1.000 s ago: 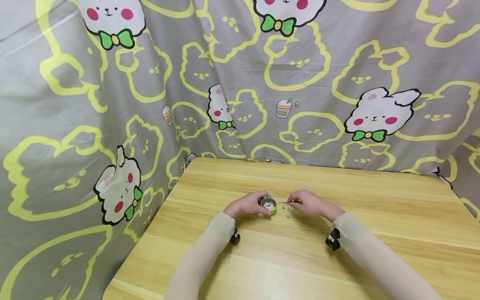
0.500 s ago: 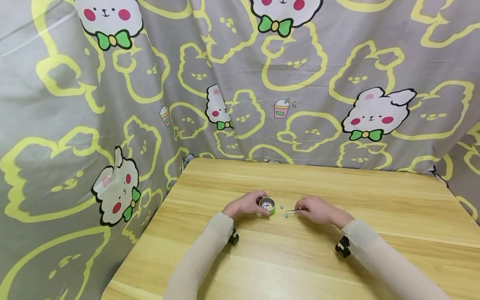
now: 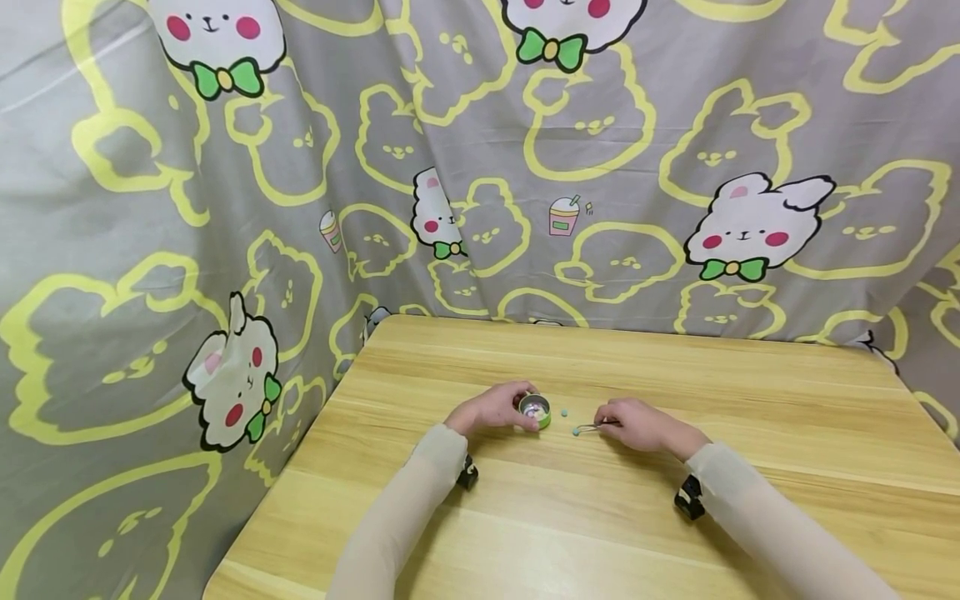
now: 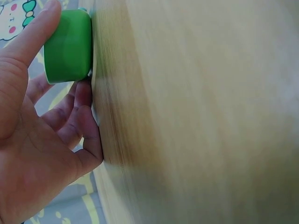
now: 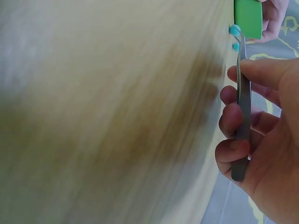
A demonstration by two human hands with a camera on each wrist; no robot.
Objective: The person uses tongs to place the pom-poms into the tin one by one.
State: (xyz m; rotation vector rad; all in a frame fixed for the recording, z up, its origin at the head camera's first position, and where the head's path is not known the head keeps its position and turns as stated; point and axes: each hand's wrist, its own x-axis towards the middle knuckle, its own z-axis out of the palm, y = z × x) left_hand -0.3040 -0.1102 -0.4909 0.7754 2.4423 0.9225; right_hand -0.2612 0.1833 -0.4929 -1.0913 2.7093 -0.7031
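My left hand (image 3: 495, 407) grips a small round green tin (image 3: 545, 422) on the table, thumb on the near side and fingers round the far side. Small pale and coloured pieces lie inside it, too small to tell apart. In the left wrist view the tin's green wall (image 4: 69, 49) shows beside my thumb. My right hand (image 3: 639, 423) holds metal tweezers (image 5: 244, 107) between thumb and curled fingers. Their tips are at a turquoise bead (image 3: 576, 432) right of the tin; whether they grip it is unclear. A second turquoise bead (image 3: 564, 412) lies farther back, apart from the tips.
The wood-grain table (image 3: 525, 525) runs out to both sides and toward me. A grey patterned curtain (image 3: 480, 275) hangs along its back and left edges. Black wrist cameras sit below the left cuff (image 3: 468, 475) and right cuff (image 3: 688, 498).
My right hand has shifted right and toward me. The tweezer tips have gone from beside the farther bead to the nearer one. My left hand stays at the tin.
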